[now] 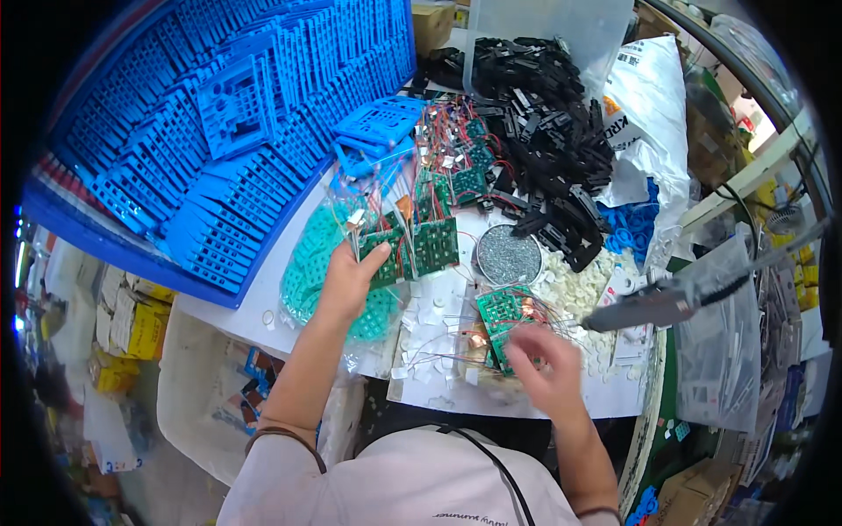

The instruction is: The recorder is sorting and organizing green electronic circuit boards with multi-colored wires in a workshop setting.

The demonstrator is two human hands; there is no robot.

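My left hand [349, 282] is closed on the near edge of green circuit boards [436, 248], thumb on top, with thin wires trailing from them. Directly in front of me, another green circuit board [502, 309] lies on the white work surface amid red and dark wires and copper-coloured pieces. Just beside its near right edge is my right hand [551, 366], blurred by motion with the fingers bent; whether it pinches anything cannot be made out. More wired green boards [469, 184] are heaped beyond the left hand. A round dish of small grey metal parts [509, 255] stands between the boards and black pieces.
Stacked blue plastic frames [237, 105] fill a blue bin at far left. A bag of turquoise parts [320, 272] lies beside the left forearm. Black plastic pieces [544, 114] pile up at the back. A dark power screwdriver [645, 309] hangs at right above cream-coloured parts [570, 285].
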